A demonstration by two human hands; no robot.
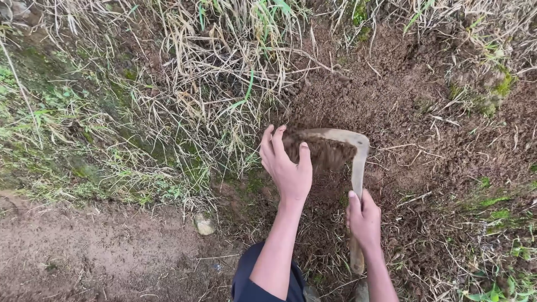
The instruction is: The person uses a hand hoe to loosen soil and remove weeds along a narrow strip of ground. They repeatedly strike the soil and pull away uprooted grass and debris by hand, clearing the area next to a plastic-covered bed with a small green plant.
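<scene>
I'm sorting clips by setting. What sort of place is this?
Outdoors, probably a field edge or garden plot. There is loose brown soil, dry straw-like grass with green shoots and a bare dirt path. The right hand grips a soil-caked hoe; the left hand is at its blade.

Dry, straw-coloured grass (224,61) in a tangled clump at top centre, a few green blades among it. Mossy green bank (67,134) sloping down the left side. Bare brown earth path (84,251) at lower left. Small pale stone (204,225) at the path's edge. Low green weeds (498,212) scattered at right.
</scene>
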